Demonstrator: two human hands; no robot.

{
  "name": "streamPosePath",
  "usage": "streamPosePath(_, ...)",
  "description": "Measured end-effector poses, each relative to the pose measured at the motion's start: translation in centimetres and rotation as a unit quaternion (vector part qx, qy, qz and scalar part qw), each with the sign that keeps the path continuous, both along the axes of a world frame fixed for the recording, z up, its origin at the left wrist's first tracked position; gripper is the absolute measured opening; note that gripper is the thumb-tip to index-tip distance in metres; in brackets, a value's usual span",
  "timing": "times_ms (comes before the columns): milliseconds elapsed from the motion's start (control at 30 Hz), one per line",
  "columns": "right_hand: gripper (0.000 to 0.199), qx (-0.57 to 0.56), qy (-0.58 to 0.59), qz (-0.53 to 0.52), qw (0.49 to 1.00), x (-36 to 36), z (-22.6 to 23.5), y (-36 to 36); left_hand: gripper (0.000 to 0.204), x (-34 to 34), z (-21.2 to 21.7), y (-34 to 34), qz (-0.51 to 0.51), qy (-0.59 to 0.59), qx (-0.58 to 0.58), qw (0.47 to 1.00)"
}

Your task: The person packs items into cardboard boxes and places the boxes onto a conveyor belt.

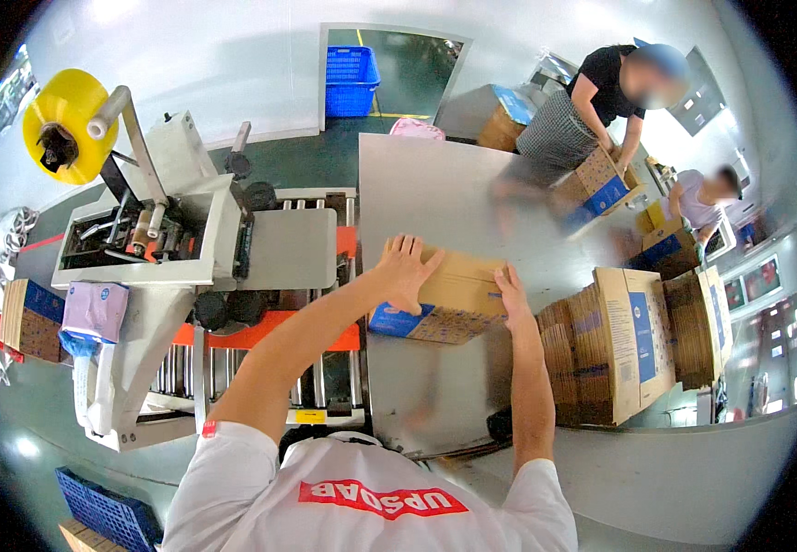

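A cardboard box (458,317) with a blue printed band lies on the grey metal table (435,198), in front of me. My left hand (406,276) spreads over its left end, palm down, with the thumb along the top. Against its right end presses my right hand (511,293), fingers pointing up. The box is held between the two hands; its underside is hidden. To the left stands a carton sealing machine (145,239) with a large yellow tape roll (69,124) above it, beside a roller conveyor (320,373).
Stacks of flattened cartons (633,340) stand at the right. A co-worker (592,101) bends over an open carton (601,184) at the far right, and another person (698,198) is behind. A purple package (95,311) sits on the machine's left side. A blue crate (351,81) stands in the doorway.
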State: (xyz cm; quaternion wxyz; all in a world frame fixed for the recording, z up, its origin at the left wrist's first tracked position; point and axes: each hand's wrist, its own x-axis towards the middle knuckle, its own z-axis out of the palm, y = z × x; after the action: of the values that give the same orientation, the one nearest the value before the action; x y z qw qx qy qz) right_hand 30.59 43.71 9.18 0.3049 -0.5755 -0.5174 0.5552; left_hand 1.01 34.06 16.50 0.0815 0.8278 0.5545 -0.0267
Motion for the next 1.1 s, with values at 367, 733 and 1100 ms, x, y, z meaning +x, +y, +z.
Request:
streamPosePath(367, 0.077, 0.028, 0.011, 0.06, 0.998, -9.4, 3.8, -0.4, 0.136, -5.8, -1.0, -1.5, 0.07, 0.08, 0.039, 0.994)
streamPosePath(733, 0.08, 0.011, 0.194, 0.134, 0.972, -18.2, -1.4, -2.1, 0.112, -8.0, 0.1, -5.6, 0.075, 0.153, 0.092, 0.981)
streamPosePath(1100, 0.065, 0.136, -0.276, 0.132, 0.942, -3.1, -22.7, -16.5, 0.067, 3.1, -5.7, -21.4, 0.006, -0.345, 0.022, 0.938)
